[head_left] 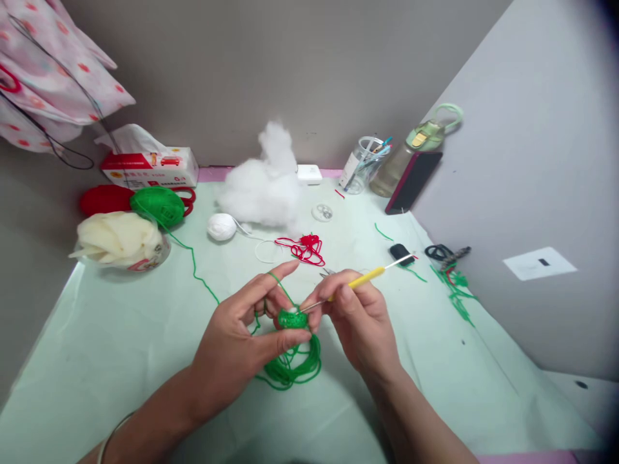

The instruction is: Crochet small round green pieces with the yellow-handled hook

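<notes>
Green crochet piece (293,318): pinched in left hand (246,322); right hand (355,316) grips yellow-handled hook (366,278) (tip at the stitches).

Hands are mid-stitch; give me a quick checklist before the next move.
1. Left hand grips green crocheted piece: ok.
2. Right hand holds yellow-handled hook, its tip at the piece: ok.
3. Green strand raised on a left finger: ok.
4. Loop caught in the hook's tip: cannot tell, too small.
5. Space beneath the piece clear: not ok, coiled green yarn lies there.
6. Red yarn tangle apart from the piece: ok.
</notes>
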A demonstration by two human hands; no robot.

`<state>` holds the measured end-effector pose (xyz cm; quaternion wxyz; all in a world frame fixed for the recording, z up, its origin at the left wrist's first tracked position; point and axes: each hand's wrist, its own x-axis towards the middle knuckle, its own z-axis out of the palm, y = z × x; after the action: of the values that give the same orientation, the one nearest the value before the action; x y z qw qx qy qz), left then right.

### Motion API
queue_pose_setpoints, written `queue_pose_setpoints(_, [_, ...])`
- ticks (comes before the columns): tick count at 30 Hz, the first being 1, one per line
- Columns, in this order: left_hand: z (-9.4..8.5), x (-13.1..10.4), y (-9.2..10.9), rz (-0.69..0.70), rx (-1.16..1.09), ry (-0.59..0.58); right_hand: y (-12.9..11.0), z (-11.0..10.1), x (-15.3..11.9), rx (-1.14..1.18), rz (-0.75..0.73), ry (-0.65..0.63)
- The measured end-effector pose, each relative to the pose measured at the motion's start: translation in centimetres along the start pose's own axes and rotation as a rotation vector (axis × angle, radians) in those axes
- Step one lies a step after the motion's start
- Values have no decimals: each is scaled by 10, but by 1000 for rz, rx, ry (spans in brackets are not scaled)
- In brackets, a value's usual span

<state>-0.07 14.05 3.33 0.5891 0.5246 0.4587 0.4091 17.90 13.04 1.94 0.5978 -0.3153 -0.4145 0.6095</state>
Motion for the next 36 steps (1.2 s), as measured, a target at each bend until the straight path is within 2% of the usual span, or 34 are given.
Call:
queue_pose_setpoints(4, [-3,3,1,-112,-102,-60,-2,-3,4,55,52,-58])
queue_pose_setpoints(10, [-10,7,-4,-83,-134,-44,1,-8,-1,-96,-19,-60])
queue_pose_setpoints(16, [-8,2,-6,-75,-195,-6,-1,-7,-2,-255,-143,-73])
queue_pose_setpoints(20, [-7,0,-6,-37,-208,-3,-1,-6,-2,-277,-166,-78])
queue_pose_setpoints(25, [-4,0,-6,0,-202,4,-2,-8,-1,-198,-120,-83])
queue_pose_setpoints(31, [-2,-2,-1,-30,-195,-23,-3,-6,5,-18,68,-49])
queue_pose_setpoints(33, [-2,-2,1,-50,-174,11,-3,-2,2,-32,24,-19])
queue_pose_setpoints(36, [-2,-1,0,-63,-152,51,-2,1,-4,-174,-137,18])
